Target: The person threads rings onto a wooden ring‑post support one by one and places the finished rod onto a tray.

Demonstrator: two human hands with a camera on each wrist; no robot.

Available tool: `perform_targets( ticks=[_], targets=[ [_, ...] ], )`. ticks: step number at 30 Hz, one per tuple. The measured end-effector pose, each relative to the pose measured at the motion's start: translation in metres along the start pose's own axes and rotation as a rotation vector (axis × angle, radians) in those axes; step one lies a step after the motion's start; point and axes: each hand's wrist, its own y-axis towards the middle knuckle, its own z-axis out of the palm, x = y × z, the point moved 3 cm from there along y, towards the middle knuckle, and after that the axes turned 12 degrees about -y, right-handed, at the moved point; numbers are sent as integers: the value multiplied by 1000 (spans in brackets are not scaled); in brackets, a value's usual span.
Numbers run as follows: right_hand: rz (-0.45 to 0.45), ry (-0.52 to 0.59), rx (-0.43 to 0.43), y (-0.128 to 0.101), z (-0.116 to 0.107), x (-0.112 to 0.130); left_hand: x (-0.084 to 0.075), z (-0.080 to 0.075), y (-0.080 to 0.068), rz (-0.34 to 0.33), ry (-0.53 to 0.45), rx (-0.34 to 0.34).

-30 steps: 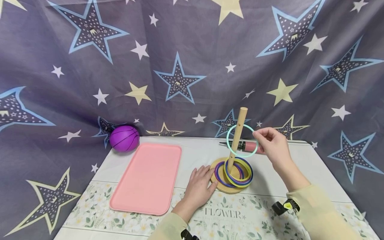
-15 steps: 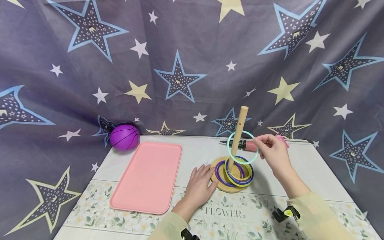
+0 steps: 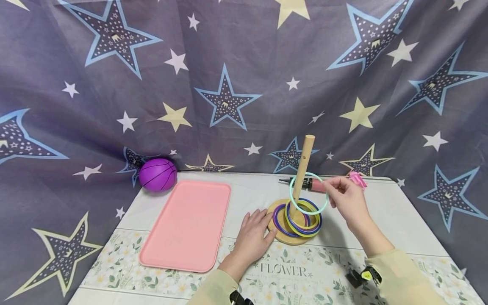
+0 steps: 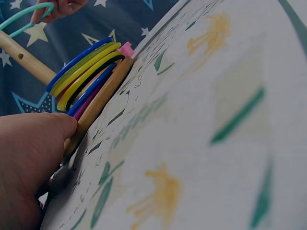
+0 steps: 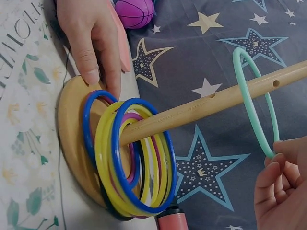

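A mint-green ring [image 3: 291,189] encircles the wooden peg [image 3: 303,159] partway down, with the peg's top above it. My right hand [image 3: 347,199] pinches the ring's right side between thumb and fingers, as the right wrist view also shows [image 5: 283,184]. Round the foot of the peg lies a stack of blue, yellow and purple rings [image 5: 108,158], some tilted, on the round wooden base [image 3: 289,242]. My left hand [image 3: 252,237] lies with extended fingers touching the base's left edge.
Left of the stand lies a pink tray [image 3: 184,224], with a purple ball [image 3: 158,175] behind it. A red and black hand pump [image 3: 317,185] lies behind the peg. Beyond my right hand is a small pink object [image 3: 357,180]. A starry cloth [image 3: 228,51] hangs at the back.
My right hand has lowered the mint-green ring along the peg, towards the stacked rings. The pink object behind that hand has come into view. My left hand stays at the base.
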Motion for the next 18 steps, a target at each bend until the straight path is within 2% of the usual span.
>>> perform_targets(
  ticks=[10,18],
  targets=[
    [28,-21,61,-7,6,-15,-1,-1,-1,-4,-4,1],
    [64,-21,70,-8,11,-26,-1,0,-1,3,3,-6]
  ],
)
